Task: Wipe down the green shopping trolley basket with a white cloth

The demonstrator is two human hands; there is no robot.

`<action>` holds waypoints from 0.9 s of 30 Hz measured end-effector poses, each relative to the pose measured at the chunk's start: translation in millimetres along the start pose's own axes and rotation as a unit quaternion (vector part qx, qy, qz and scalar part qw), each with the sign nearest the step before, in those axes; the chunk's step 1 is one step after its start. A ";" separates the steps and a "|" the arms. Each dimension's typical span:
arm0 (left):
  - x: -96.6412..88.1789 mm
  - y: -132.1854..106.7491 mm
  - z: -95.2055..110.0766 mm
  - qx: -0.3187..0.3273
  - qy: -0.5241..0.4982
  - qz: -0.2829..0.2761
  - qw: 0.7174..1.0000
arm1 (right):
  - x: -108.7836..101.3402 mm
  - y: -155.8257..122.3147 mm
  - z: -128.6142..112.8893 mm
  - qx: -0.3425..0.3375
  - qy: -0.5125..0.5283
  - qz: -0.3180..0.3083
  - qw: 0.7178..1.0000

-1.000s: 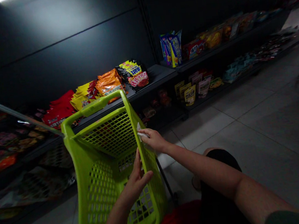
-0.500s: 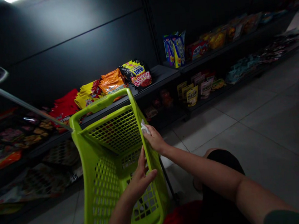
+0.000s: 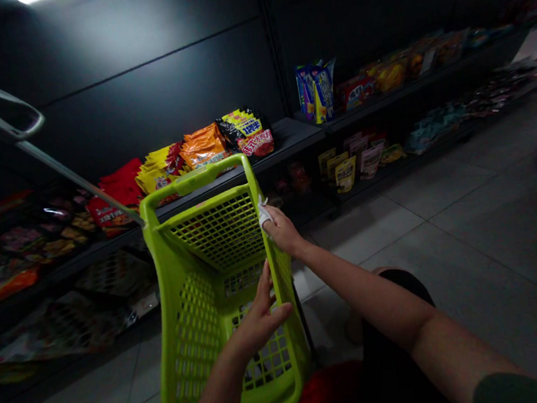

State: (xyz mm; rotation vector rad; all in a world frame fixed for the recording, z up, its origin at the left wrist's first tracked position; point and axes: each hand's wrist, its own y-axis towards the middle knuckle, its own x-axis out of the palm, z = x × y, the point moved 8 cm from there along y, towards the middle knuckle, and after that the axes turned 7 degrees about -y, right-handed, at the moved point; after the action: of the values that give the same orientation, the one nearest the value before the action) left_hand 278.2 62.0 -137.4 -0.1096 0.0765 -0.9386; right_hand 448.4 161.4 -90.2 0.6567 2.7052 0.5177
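Green basket [image 3: 190,327] tilted, centre, near side of snack shelf [image 3: 290,135]. Left hand [image 3: 257,319] clamped on its right wall, near end, thumb outside. Right hand [image 3: 281,231] pinches white wipe [image 3: 263,214] against right rim, far corner. Best, judging: brace firmly, wipe flat, even pressure along rim.

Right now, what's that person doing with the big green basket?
A person is low down on the shop floor beside a green basket. Their right hand presses a small white wipe against the top edge of the basket's side. Their left hand grips that same side lower down. Behind the basket, shelves hold snack packets.
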 end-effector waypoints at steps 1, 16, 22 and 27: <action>-0.9 1.4 -1.6 0.002 0.002 0.002 1.000 | -1.3 -15.3 -0.3 -0.007 -0.008 -0.011 1.000; -2.2 -2.8 1.6 0.012 0.082 0.036 0.996 | -9.1 -148.6 -12.6 0.005 0.065 -0.011 0.998; -0.7 3.2 6.7 -0.018 0.048 0.060 0.997 | -6.8 -67.6 34.1 0.103 0.025 0.022 0.994; -12.1 0.8 5.4 -0.025 0.070 0.068 0.995 | 19.4 -105.2 32.8 0.087 0.017 -0.044 0.995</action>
State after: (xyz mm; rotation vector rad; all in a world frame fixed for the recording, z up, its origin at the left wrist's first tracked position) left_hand 272.2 72.6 -131.9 -0.0831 0.2347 -0.8076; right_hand 404.6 92.4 -166.7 0.5720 2.8188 0.2760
